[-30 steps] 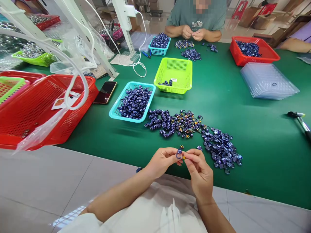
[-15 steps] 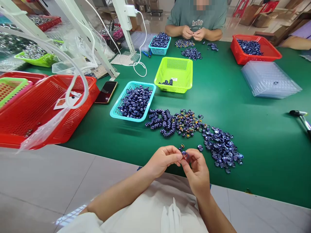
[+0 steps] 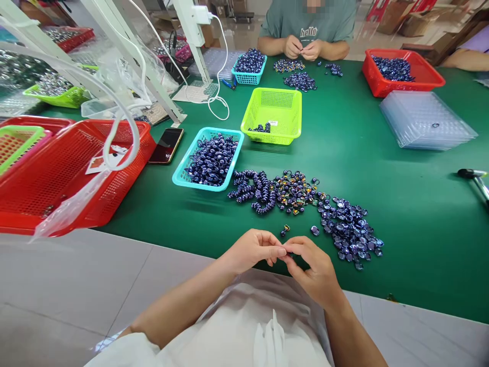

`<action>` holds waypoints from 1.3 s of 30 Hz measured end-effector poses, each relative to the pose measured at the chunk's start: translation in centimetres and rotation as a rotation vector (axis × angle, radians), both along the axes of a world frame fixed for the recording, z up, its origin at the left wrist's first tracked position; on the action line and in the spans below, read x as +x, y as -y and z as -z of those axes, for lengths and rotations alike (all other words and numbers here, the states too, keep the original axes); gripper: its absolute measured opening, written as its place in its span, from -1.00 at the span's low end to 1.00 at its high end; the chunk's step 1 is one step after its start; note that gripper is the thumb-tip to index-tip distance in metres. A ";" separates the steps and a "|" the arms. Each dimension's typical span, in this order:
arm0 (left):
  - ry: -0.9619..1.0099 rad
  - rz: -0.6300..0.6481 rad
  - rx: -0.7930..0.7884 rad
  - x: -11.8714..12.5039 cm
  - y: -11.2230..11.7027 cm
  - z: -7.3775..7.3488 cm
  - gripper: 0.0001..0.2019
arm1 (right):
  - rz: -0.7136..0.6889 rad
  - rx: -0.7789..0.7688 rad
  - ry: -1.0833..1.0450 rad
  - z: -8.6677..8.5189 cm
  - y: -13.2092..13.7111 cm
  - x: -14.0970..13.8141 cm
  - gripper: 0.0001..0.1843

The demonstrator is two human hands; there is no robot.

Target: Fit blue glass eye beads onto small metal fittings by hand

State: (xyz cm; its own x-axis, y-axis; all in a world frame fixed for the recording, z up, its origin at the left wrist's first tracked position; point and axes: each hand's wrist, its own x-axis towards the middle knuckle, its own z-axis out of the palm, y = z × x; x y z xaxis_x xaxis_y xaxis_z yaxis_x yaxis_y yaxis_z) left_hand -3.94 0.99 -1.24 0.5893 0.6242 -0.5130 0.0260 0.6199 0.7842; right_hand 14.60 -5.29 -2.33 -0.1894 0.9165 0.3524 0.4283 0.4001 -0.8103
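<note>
My left hand (image 3: 254, 251) and my right hand (image 3: 313, 262) meet at the fingertips above the table's near edge. Both are closed in a pinch around a small dark blue piece, nearly hidden by the fingers. Just beyond them lie a small piece with a gold-coloured part (image 3: 286, 229) and a loose shiny dark blue piece (image 3: 315, 231). To the right spreads a pile of flat, glossy dark blue pieces (image 3: 349, 229). Farther out is a heap of ring-like pieces with orange-gold bits (image 3: 294, 191), beside coiled rows of stacked dark blue rings (image 3: 262, 188).
A light blue basket (image 3: 176, 176) holds many dark blue pieces. Behind it stands a green basket (image 3: 294, 133) with a few. A phone (image 3: 167, 145) and red baskets (image 3: 126, 163) are left. Clear trays (image 3: 428, 122) and a hammer-like tool (image 3: 473, 178) lie right. A co-worker (image 3: 307, 28) sits opposite.
My right hand has turned flatter and its fingers now cover the dark blue piece, which showed between the fingertips before. The view has shifted slightly.
</note>
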 end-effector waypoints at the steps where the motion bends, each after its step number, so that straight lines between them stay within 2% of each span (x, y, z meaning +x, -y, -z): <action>1: -0.001 0.009 0.009 0.0 0.0 0.0 -0.69 | -0.002 0.019 0.020 0.1 0.1 0.0 -0.66; 5: 0.002 0.030 0.012 0.0 0.1 0.4 -0.64 | 0.030 0.085 0.093 0.3 0.3 -0.1 -0.64; 9: 0.008 0.018 0.007 -0.1 0.6 0.7 -0.60 | -0.004 0.052 0.098 0.2 0.4 -0.3 -0.71; 13: -0.006 0.091 0.059 -0.8 0.7 0.1 -0.60 | -0.047 0.022 0.103 0.2 0.5 -0.3 -0.79; 15: -0.131 0.112 0.236 -1.5 0.2 -0.4 -0.69 | -0.040 -0.013 0.093 0.1 0.7 -0.1 -0.83; 18: -0.475 -0.027 0.707 -3.0 -1.7 -0.3 -0.83 | -0.002 -0.078 0.056 0.0 1.0 0.2 -0.85; 20: -0.647 -0.099 1.011 -3.9 -3.3 0.3 -0.78 | 0.020 -0.097 0.033 -0.1 1.0 0.3 -0.86; 22: -0.731 -0.065 1.215 -4.6 -4.8 1.1 -0.72 | 0.032 -0.102 0.017 -0.2 1.0 0.2 -0.87; 24: -0.780 0.009 1.325 -4.9 -5.8 1.7 -0.72 | 0.042 -0.108 0.006 -0.2 1.0 0.0 -0.87; 27: -0.817 0.086 1.399 -4.8 -6.4 2.1 -0.79 | 0.052 -0.118 -0.010 0.0 1.0 -0.4 -0.87; 30: -0.832 0.109 1.421 -4.6 -6.1 2.0 -0.84 | 0.051 -0.127 -0.019 0.2 1.0 -0.6 -0.87; 39: -0.964 0.054 1.365 -4.6 -5.6 2.3 -0.83 | 0.015 -0.167 -0.037 0.2 0.9 -0.9 -0.87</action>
